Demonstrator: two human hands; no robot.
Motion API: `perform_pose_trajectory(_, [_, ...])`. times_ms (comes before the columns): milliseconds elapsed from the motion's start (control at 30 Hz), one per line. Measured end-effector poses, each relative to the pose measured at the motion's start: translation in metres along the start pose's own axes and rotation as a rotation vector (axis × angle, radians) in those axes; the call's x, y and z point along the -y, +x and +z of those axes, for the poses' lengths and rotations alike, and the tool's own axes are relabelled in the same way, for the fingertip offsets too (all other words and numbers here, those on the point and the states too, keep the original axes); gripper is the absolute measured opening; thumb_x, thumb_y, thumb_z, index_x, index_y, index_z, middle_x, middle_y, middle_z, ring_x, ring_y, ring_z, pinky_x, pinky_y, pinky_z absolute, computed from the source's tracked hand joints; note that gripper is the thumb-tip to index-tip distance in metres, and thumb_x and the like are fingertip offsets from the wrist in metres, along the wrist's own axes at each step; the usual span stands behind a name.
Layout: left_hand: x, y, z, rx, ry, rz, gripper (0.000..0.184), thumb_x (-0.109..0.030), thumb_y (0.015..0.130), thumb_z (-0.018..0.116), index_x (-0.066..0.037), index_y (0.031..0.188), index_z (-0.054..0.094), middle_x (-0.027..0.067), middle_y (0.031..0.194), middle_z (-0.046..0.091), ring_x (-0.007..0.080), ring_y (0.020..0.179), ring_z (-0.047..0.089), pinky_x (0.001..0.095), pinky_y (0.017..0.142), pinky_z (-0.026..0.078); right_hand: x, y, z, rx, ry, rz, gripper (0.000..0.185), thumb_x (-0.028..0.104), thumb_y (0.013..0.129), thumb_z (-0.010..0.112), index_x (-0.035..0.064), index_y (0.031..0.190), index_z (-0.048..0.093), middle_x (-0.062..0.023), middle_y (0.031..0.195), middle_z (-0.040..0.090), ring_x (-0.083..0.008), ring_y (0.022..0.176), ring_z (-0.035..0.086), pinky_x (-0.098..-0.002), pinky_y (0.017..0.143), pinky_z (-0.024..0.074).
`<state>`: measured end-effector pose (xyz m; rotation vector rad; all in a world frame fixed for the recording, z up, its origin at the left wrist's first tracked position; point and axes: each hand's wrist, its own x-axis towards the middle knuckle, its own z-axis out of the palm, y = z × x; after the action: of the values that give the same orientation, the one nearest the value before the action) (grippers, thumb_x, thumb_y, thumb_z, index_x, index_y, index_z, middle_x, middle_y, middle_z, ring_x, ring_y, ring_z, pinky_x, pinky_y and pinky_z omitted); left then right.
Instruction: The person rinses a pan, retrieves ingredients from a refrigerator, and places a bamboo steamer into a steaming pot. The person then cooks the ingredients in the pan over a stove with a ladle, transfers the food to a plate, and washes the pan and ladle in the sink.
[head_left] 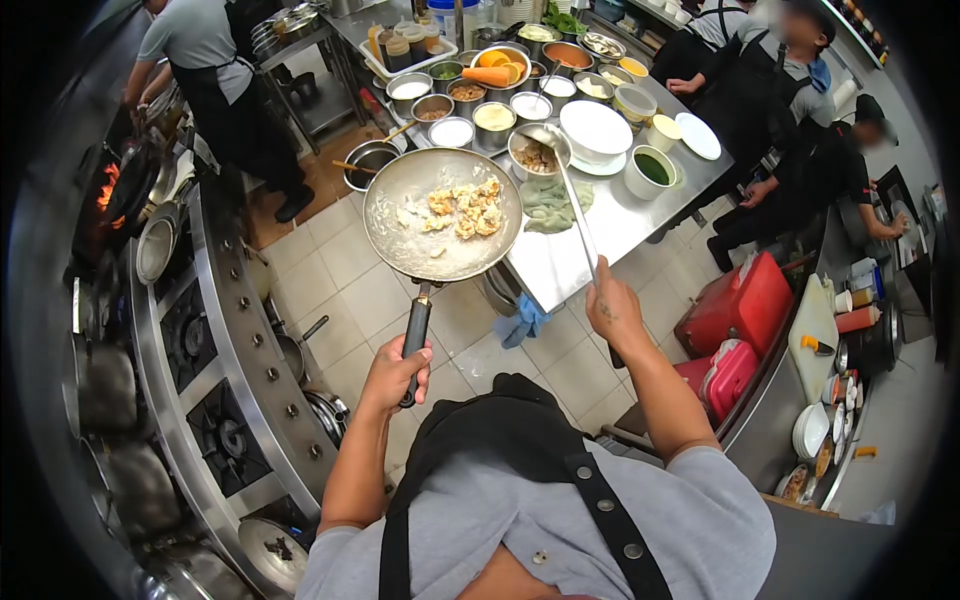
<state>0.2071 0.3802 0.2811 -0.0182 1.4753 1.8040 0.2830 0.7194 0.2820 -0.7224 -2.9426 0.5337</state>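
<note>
My left hand [394, 374] is wrapped round the black handle of a frying pan [405, 250], held out over the floor beside the table corner. Yellowish, creamy chunks of food [467, 208] lie in the right part of the pan, with pale sauce smeared around them. In my right hand [614, 310] is the long handle of a metal ladle [579, 210]. The ladle's head is over a small metal container [519, 166] of brown pieces; whether it touches them I cannot tell. A crumpled greenish cloth [556, 206] lies just below that container.
The steel table [555, 265] carries several food containers, stacked white plates [596, 130] and a green sauce tub [650, 170]. A stove [215, 370] runs along my left, with flames [108, 195] near one person [215, 75]. More people [800, 190] stand right, beyond a red cooler [740, 310].
</note>
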Motion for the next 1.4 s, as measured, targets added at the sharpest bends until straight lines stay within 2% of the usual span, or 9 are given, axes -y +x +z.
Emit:
perform_pose_trajectory(200, [0.007, -0.002, -0.01, -0.022, 0.063, 0.029, 0.013, -0.008, 0.088, 0.058, 0.0, 0.095, 0.051, 0.0041, 0.058, 0.053, 0.0127, 0.036, 0.047, 0.0258, 0.034, 0.04, -0.014, 0.001, 0.024, -0.218, 0.281, -0.167, 0.043, 0.01, 0.088, 0.051, -0.0062, 0.127, 0.043, -0.0203, 0.063, 0.06, -0.0363, 0.053, 0.059, -0.0438, 0.051, 0.0477])
perform_pose_trajectory(400, [0.028, 0.008, -0.023, -0.033, 0.041, 0.079, 0.016, -0.008, 0.087, 0.059, 0.001, 0.098, 0.05, 0.0038, 0.057, 0.052, 0.0127, 0.037, 0.046, 0.0269, 0.034, 0.039, 0.002, -0.024, -0.014, 0.317, 1.337, 0.134, 0.044, 0.012, 0.089, 0.055, 0.0045, 0.131, 0.046, -0.0009, 0.054, 0.047, -0.0092, 0.034, 0.042, -0.0243, 0.031, 0.0309])
perform_pose_trajectory(533, [0.033, 0.003, -0.033, -0.053, 0.067, 0.113, 0.016, -0.006, 0.087, 0.057, 0.001, 0.099, 0.049, 0.0041, 0.057, 0.051, 0.0124, 0.037, 0.047, 0.0269, 0.035, 0.04, 0.046, -0.033, -0.009, 0.364, 0.764, -0.167, 0.045, 0.007, 0.089, 0.053, 0.0053, 0.133, 0.045, -0.0061, 0.061, 0.054, -0.0152, 0.046, 0.054, -0.0306, 0.042, 0.044])
perform_pose_trajectory(600, [0.037, -0.009, -0.048, -0.084, 0.081, 0.133, 0.016, -0.005, 0.086, 0.057, 0.001, 0.098, 0.049, 0.0041, 0.057, 0.051, 0.0123, 0.037, 0.047, 0.027, 0.035, 0.04, 0.042, -0.007, 0.046, -0.034, 0.175, -0.702, 0.056, 0.011, 0.087, 0.053, 0.0101, 0.14, 0.036, -0.0144, 0.072, 0.06, -0.0273, 0.055, 0.06, -0.0394, 0.049, 0.0483])
perform_pose_trajectory(667, [0.035, -0.016, -0.059, -0.108, 0.115, 0.152, 0.018, -0.006, 0.086, 0.057, 0.001, 0.1, 0.048, 0.0035, 0.057, 0.05, 0.0119, 0.037, 0.047, 0.0261, 0.035, 0.041, 0.057, 0.003, 0.058, 0.042, -0.266, -0.581, 0.061, 0.014, 0.086, 0.054, 0.0142, 0.143, 0.033, -0.0172, 0.076, 0.062, -0.0324, 0.056, 0.061, -0.043, 0.05, 0.0483])
perform_pose_trajectory(833, [0.042, -0.034, -0.084, -0.209, 0.053, 0.172, 0.017, -0.006, 0.086, 0.057, 0.001, 0.099, 0.048, 0.0036, 0.058, 0.05, 0.0118, 0.036, 0.046, 0.0262, 0.034, 0.041, 0.035, -0.009, 0.045, 0.047, -0.307, -0.776, 0.056, 0.018, 0.087, 0.058, 0.0127, 0.139, 0.038, -0.0164, 0.066, 0.06, -0.0344, 0.052, 0.059, -0.047, 0.049, 0.0478])
perform_pose_trajectory(1100, [0.064, -0.049, -0.1, -0.353, 0.027, 0.165, 0.014, -0.005, 0.085, 0.058, 0.0, 0.092, 0.047, 0.0048, 0.059, 0.051, 0.0134, 0.036, 0.046, 0.0284, 0.033, 0.04, 0.1, 0.0, 0.066, 0.466, 0.325, -0.51, 0.047, 0.012, 0.088, 0.054, 0.0003, 0.131, 0.042, -0.0285, 0.079, 0.062, -0.0444, 0.068, 0.061, -0.0493, 0.062, 0.0477])
perform_pose_trajectory(1267, [0.113, -0.022, -0.11, -0.472, 0.09, 0.053, 0.014, -0.005, 0.084, 0.059, 0.0, 0.088, 0.047, 0.0064, 0.058, 0.052, 0.0143, 0.036, 0.05, 0.0293, 0.033, 0.041, 0.15, -0.06, 0.081, 1.208, 0.999, 0.285, 0.037, 0.015, 0.09, 0.056, 0.0052, 0.125, 0.048, 0.0, 0.056, 0.045, -0.008, 0.036, 0.042, -0.0236, 0.031, 0.0349])
perform_pose_trajectory(1400, [0.146, -0.021, -0.115, -0.529, 0.154, -0.027, 0.016, -0.006, 0.084, 0.06, 0.001, 0.086, 0.045, 0.0082, 0.058, 0.053, 0.017, 0.036, 0.052, 0.0315, 0.033, 0.042, 0.159, -0.07, 0.101, 1.325, 1.055, 0.305, 0.036, 0.017, 0.09, 0.055, 0.0072, 0.124, 0.047, 0.0, 0.056, 0.044, -0.0094, 0.036, 0.042, -0.0251, 0.03, 0.0351])
